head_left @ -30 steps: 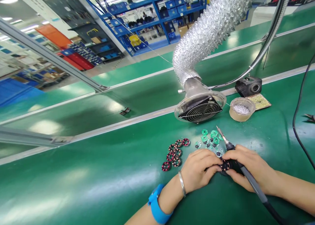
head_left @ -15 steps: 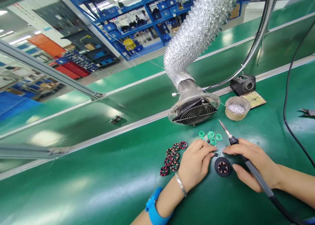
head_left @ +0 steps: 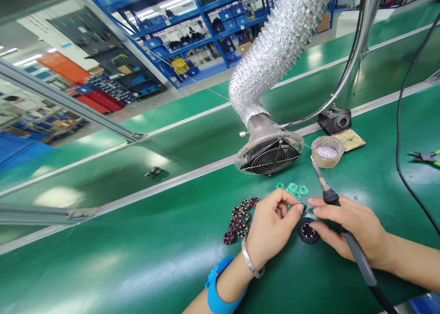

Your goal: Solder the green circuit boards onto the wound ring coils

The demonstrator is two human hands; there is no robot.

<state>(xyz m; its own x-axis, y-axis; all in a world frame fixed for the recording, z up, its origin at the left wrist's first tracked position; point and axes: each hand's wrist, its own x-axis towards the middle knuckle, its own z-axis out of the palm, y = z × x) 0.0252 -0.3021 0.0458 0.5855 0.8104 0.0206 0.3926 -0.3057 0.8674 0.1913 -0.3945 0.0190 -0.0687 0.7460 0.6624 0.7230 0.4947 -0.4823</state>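
Observation:
My right hand [head_left: 360, 231] has a soldering iron [head_left: 359, 259] resting in its grip, tip pointing up and away. Its thumb reaches to the edge of a round black base [head_left: 308, 230] with a copper-wound coil in its middle. Thumb and forefinger of my left hand [head_left: 273, 227] pinch a small black part [head_left: 303, 206], mostly hidden by the fingertips. Just beyond the fingers lie several round green circuit boards [head_left: 293, 188], partly covered by my left hand. Several copper-wound coil rings [head_left: 244, 217] with red and black marks sit left of that hand.
A fume extractor [head_left: 271, 156] on a silver flexible duct hangs behind the boards. At back right stand a tub of metal shavings [head_left: 327, 152], a yellowish sponge tray [head_left: 349, 140] and a black iron holder [head_left: 335, 120]. A black cable [head_left: 398, 135] and green-handled pliers [head_left: 426, 158] lie right.
My left hand has lifted slightly, its fingers more curled around the small black part. The right thumb has come over to the round black base, and the iron has turned more upright.

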